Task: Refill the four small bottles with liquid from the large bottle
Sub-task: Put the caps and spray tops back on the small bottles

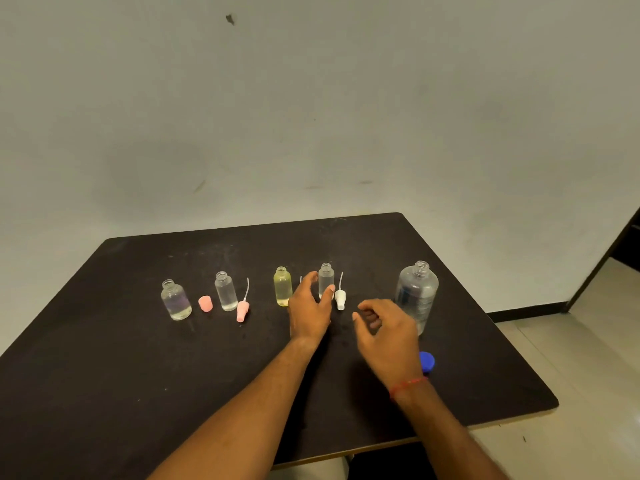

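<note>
While the black table bore everything, the uncapped large bottle stood at its right. The right hand hovered beside it, fingers loosely curled, holding nothing. The left hand cupped the rightmost small bottle in a row of 4, thumb touching; whether it gripped could not be told. A blue cap lay nearby.
</note>
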`<state>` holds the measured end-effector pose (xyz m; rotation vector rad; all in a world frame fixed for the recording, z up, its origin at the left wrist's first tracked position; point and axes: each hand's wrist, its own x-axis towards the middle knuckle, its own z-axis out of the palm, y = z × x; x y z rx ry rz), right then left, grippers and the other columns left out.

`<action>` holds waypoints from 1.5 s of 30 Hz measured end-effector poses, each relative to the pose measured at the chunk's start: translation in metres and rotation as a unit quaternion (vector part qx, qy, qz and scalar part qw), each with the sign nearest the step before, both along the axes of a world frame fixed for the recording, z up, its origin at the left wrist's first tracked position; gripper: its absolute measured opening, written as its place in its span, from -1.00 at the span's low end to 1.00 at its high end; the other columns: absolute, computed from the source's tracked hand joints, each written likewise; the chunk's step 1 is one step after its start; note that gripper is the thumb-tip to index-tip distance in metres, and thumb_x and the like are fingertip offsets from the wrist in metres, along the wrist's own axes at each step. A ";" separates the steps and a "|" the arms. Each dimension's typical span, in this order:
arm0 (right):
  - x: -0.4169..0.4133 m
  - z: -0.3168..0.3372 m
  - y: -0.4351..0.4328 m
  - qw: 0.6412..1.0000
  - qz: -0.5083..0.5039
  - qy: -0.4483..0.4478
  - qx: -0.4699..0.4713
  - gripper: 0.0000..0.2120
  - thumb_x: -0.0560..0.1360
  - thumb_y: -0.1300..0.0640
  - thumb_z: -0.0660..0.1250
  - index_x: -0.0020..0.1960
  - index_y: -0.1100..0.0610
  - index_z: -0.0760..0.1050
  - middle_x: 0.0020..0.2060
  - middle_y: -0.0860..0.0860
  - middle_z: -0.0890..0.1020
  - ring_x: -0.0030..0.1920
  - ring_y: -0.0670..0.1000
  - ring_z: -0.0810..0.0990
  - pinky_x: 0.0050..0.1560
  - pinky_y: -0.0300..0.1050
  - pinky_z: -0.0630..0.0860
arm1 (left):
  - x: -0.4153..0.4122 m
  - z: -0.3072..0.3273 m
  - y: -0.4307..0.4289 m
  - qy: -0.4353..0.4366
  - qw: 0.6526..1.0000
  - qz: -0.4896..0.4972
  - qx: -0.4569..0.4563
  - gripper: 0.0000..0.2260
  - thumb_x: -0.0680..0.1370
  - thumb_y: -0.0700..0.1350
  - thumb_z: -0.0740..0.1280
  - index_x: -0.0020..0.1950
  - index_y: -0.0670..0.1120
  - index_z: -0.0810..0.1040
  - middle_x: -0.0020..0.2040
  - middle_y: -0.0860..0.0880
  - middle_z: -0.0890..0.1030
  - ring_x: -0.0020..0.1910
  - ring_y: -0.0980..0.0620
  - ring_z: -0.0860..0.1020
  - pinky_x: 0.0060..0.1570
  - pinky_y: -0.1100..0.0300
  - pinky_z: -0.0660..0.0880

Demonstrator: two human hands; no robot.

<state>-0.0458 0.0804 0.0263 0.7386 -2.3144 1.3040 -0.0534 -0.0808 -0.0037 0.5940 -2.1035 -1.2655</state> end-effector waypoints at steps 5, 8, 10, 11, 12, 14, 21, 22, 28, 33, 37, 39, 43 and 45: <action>-0.023 -0.010 -0.032 0.993 0.012 -0.077 0.094 -0.75 0.46 0.14 0.41 0.14 0.03 0.58 -0.07 -0.06 0.58 -0.13 -0.12 0.54 -0.07 -0.23 0.53 | -0.007 0.004 -0.004 -0.008 1.000 -0.019 0.009 -0.59 0.58 -0.05 0.45 0.41 -0.06 0.50 0.13 0.16 0.56 0.01 0.29 0.51 -0.08 0.59 0.35; -0.035 -0.009 -0.046 0.990 0.003 -0.069 0.120 -0.83 0.49 0.11 0.35 0.06 -0.01 0.59 -0.11 -0.04 0.59 -0.12 -0.05 0.56 -0.12 -0.26 0.40 | -0.010 0.000 -0.006 -0.009 1.000 -0.024 0.003 -0.69 0.58 -0.10 0.44 0.33 -0.04 0.56 -0.01 0.26 0.58 -0.09 0.41 0.55 -0.11 0.56 0.40; -0.042 -0.010 -0.053 0.988 0.001 -0.075 0.138 -0.83 0.48 0.10 0.33 0.06 -0.01 0.60 -0.13 -0.01 0.59 -0.10 -0.02 0.56 -0.12 -0.22 0.41 | -0.010 -0.003 -0.006 -0.006 1.000 -0.027 0.002 -0.75 0.59 -0.13 0.42 0.27 -0.04 0.58 -0.10 0.27 0.58 -0.10 0.46 0.54 -0.14 0.53 0.42; -0.044 -0.010 -0.056 0.986 0.002 -0.082 0.145 -0.82 0.48 0.10 0.33 0.05 0.00 0.60 -0.14 0.00 0.59 -0.11 -0.01 0.56 -0.12 -0.19 0.44 | -0.011 -0.004 -0.006 -0.004 1.000 -0.028 0.005 -0.77 0.59 -0.13 0.42 0.25 -0.05 0.59 -0.12 0.26 0.58 -0.10 0.46 0.54 -0.15 0.52 0.43; -0.046 -0.010 -0.058 0.985 0.001 -0.088 0.151 -0.83 0.47 0.09 0.33 0.04 0.00 0.61 -0.16 0.01 0.58 -0.12 0.01 0.56 -0.11 -0.16 0.47 | -0.010 -0.005 -0.007 -0.003 1.000 -0.028 0.007 -0.78 0.59 -0.13 0.42 0.24 -0.05 0.59 -0.14 0.25 0.58 -0.11 0.46 0.54 -0.15 0.52 0.44; -0.049 -0.012 -0.062 0.982 -0.007 -0.093 0.162 -0.88 0.46 0.09 0.33 -0.03 0.01 0.60 -0.22 0.01 0.55 -0.16 0.03 0.56 -0.16 -0.13 0.48 | -0.010 -0.005 -0.006 0.002 1.000 -0.027 0.007 -0.79 0.59 -0.12 0.43 0.22 -0.05 0.59 -0.15 0.25 0.58 -0.12 0.47 0.55 -0.15 0.52 0.44; -0.050 -0.012 -0.064 0.976 -0.038 -0.084 0.195 -0.91 0.50 0.08 0.29 -0.10 0.09 0.52 -0.23 0.03 0.57 -0.19 0.07 0.57 -0.23 -0.08 0.49 | -0.006 -0.004 -0.005 0.016 0.999 -0.036 0.008 -0.80 0.57 -0.11 0.45 0.18 -0.03 0.60 -0.15 0.25 0.59 -0.10 0.46 0.55 -0.15 0.51 0.45; -0.050 -0.011 -0.063 0.976 -0.044 -0.080 0.198 -0.91 0.50 0.09 0.28 -0.09 0.09 0.51 -0.22 0.03 0.57 -0.18 0.08 0.58 -0.24 -0.10 0.46 | -0.006 -0.004 -0.005 0.015 0.999 -0.036 0.007 -0.81 0.57 -0.10 0.45 0.17 -0.02 0.60 -0.15 0.25 0.59 -0.09 0.46 0.55 -0.15 0.50 0.45; -0.046 0.007 -0.049 0.984 -0.079 -0.033 0.153 -0.75 0.48 0.17 0.32 0.16 0.07 0.54 -0.04 0.08 0.54 -0.13 0.13 0.60 -0.16 -0.06 0.53 | -0.005 -0.005 -0.006 0.016 0.999 -0.036 0.003 -0.76 0.56 -0.08 0.47 0.21 0.00 0.60 -0.12 0.30 0.56 -0.08 0.51 0.52 -0.13 0.53 0.44; -0.044 0.030 -0.041 0.997 -0.071 0.020 0.002 -0.75 0.44 0.28 0.40 0.10 0.12 0.63 -0.04 0.05 0.56 -0.21 -0.11 0.53 -0.20 -0.47 0.42 | -0.003 -0.004 -0.005 0.028 0.998 -0.048 0.013 -0.76 0.56 -0.05 0.47 0.21 0.05 0.59 -0.11 0.33 0.55 -0.08 0.46 0.54 -0.11 0.45 0.49; -0.045 0.050 -0.032 0.996 -0.045 0.034 -0.063 -0.76 0.42 0.35 0.41 0.05 0.15 0.66 -0.03 0.03 0.60 -0.12 -0.06 0.62 -0.09 -0.19 0.62 | 0.000 -0.002 -0.004 0.053 0.997 -0.057 0.014 -0.78 0.55 -0.05 0.47 0.18 0.12 0.59 -0.09 0.33 0.58 -0.08 0.31 0.60 -0.05 0.38 0.52; -0.047 0.060 -0.027 0.996 -0.037 0.020 -0.072 -0.77 0.43 0.35 0.40 0.04 0.14 0.66 -0.02 0.01 0.63 -0.07 -0.06 0.63 -0.02 -0.19 0.62 | 0.000 -0.002 -0.004 0.064 0.996 -0.064 0.011 -0.78 0.55 -0.06 0.47 0.13 0.19 0.55 -0.07 0.31 0.60 -0.06 0.27 0.60 -0.04 0.37 0.52; -0.050 0.073 -0.021 0.999 -0.027 0.010 -0.038 -0.78 0.44 0.34 0.41 0.03 0.13 0.66 -0.04 -0.01 0.64 -0.06 -0.11 0.60 0.00 -0.41 0.50 | 0.001 -0.002 -0.003 0.082 0.994 -0.066 0.005 -0.78 0.55 -0.08 0.47 0.15 0.14 0.59 -0.06 0.30 0.61 -0.01 0.31 0.59 -0.02 0.41 0.50; -0.052 0.074 -0.020 1.000 -0.024 0.007 -0.016 -0.77 0.44 0.35 0.41 0.03 0.12 0.66 -0.03 -0.01 0.64 -0.06 -0.13 0.57 -0.01 -0.45 0.45 | 0.001 -0.003 -0.003 0.084 0.994 -0.070 0.003 -0.77 0.55 -0.08 0.46 0.19 0.10 0.60 -0.06 0.31 0.60 -0.01 0.30 0.59 -0.03 0.43 0.49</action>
